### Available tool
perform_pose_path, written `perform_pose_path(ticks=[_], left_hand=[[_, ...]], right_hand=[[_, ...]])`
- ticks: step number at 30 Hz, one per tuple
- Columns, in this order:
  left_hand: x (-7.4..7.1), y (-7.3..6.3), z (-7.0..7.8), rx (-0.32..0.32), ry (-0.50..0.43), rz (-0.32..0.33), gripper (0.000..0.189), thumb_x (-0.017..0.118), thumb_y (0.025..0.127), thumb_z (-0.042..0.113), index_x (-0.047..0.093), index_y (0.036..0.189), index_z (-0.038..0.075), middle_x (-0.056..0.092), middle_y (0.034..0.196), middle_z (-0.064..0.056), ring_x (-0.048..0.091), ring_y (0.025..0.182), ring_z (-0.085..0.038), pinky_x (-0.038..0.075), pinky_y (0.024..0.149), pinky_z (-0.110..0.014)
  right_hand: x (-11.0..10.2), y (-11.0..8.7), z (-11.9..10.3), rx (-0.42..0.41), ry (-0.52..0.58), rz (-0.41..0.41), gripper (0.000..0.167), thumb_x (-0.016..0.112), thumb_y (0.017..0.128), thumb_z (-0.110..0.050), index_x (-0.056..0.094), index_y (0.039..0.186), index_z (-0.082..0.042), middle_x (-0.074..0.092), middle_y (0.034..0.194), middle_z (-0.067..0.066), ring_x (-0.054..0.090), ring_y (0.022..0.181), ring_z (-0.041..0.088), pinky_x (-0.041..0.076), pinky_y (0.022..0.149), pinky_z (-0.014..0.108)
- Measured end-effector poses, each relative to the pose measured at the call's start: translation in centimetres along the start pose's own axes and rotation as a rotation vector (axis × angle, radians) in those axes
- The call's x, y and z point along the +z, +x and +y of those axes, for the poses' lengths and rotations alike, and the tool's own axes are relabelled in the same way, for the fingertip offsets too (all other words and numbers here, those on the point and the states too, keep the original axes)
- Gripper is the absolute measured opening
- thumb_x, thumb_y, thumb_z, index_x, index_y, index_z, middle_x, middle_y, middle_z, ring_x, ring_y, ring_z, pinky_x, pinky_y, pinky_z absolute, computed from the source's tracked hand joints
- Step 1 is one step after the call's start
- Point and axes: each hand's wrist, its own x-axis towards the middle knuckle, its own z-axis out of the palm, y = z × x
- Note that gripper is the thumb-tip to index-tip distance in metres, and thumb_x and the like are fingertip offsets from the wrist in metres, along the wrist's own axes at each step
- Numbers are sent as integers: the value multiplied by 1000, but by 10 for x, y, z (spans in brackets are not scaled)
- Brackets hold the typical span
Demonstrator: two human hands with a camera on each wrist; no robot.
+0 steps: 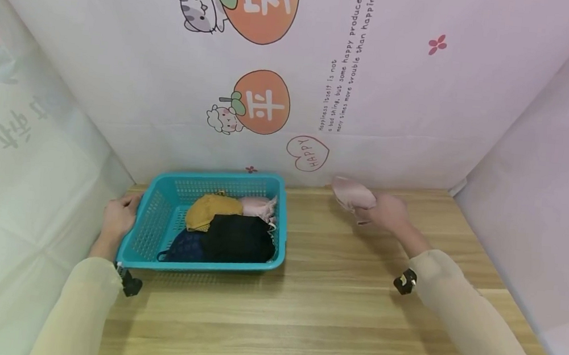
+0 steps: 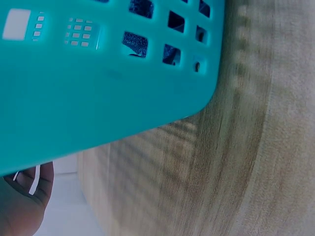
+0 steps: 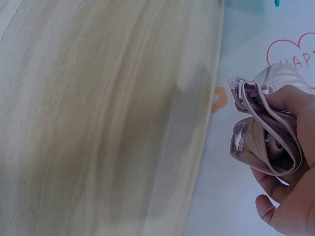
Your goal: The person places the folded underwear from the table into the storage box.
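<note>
A pale pink satin bra point(image 1: 354, 194), folded together, is in my right hand point(image 1: 388, 211), raised over the back right of the table. In the right wrist view the thumb and fingers pinch the folded bra point(image 3: 268, 132), with an edge strip and an opening facing the camera. My left hand point(image 1: 120, 217) grips the left end of the turquoise plastic basket point(image 1: 277, 251); in the left wrist view its curled fingers are partly hidden behind the rim. Inside the basket lie a mustard bra point(image 1: 211, 209), a black one point(image 1: 239, 239), a dark blue one point(image 1: 185, 246) and a pink one point(image 1: 257, 206).
The wooden table point(image 1: 301, 322) is bounded by a printed cloth wall point(image 1: 400, 97) at the back and pale cloth at both sides. The basket stands at the back left, close to the back wall. A small black wrist camera point(image 1: 405, 281) sits at the right cuff.
</note>
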Motion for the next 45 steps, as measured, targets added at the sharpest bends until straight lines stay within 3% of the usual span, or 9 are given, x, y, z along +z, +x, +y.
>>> perform_pose_path(ticks=[8, 13, 20, 28, 35, 41, 45], left_hand=[[0, -2, 0, 7, 4, 12, 54, 27, 109, 41, 54, 143, 9, 62, 130, -21, 52, 93, -28, 41, 68, -31], [-1, -1, 1, 13, -3, 16, 53, 27, 109, 41, 53, 144, 9, 61, 135, -21, 53, 96, -28, 40, 70, -32], [-1, 0, 2, -1, -1, 7, 53, 27, 109, 42, 52, 146, 12, 63, 125, -19, 51, 89, -26, 40, 67, -32], [-2, -1, 3, 10, 15, 5, 54, 26, 109, 42, 51, 146, 10, 61, 132, -22, 53, 94, -28, 40, 69, -32], [-2, 0, 1, 16, 24, 19, 53, 28, 110, 40, 55, 142, 7, 62, 119, -21, 51, 90, -28, 39, 67, -32], [-2, 0, 1, 18, 12, 13, 53, 29, 110, 39, 52, 144, 7, 60, 136, -24, 56, 102, -34, 43, 75, -37], [-2, -1, 1, 14, 5, 9, 53, 29, 110, 40, 52, 144, 7, 59, 138, -23, 56, 105, -34, 44, 76, -37]], right_hand=[[-1, 0, -9, -31, 26, 21, 42, 74, 84, -47, 70, 99, -9, 72, 82, 7, 60, 68, 22, 43, 59, 35], [-3, 1, -13, -38, 27, 27, 42, 75, 84, -47, 71, 101, -9, 73, 83, 6, 60, 69, 22, 44, 59, 35], [-9, 0, -23, -43, 21, 34, 42, 75, 82, -45, 70, 101, -8, 73, 84, 9, 61, 69, 24, 45, 59, 37], [-13, 0, -34, -52, 11, 21, 41, 74, 83, -46, 68, 97, -8, 71, 81, 6, 59, 67, 22, 45, 59, 36], [-19, -3, -44, -68, 44, 13, 36, 74, 83, -43, 68, 93, -9, 68, 76, 4, 57, 64, 20, 42, 56, 32], [-21, -4, -52, -82, 55, 23, 35, 74, 83, -43, 67, 93, -10, 68, 75, 3, 57, 64, 20, 42, 57, 32], [-22, -4, -58, -104, 57, 33, 31, 75, 81, -40, 67, 89, -11, 67, 74, 3, 56, 64, 20, 42, 57, 32]])
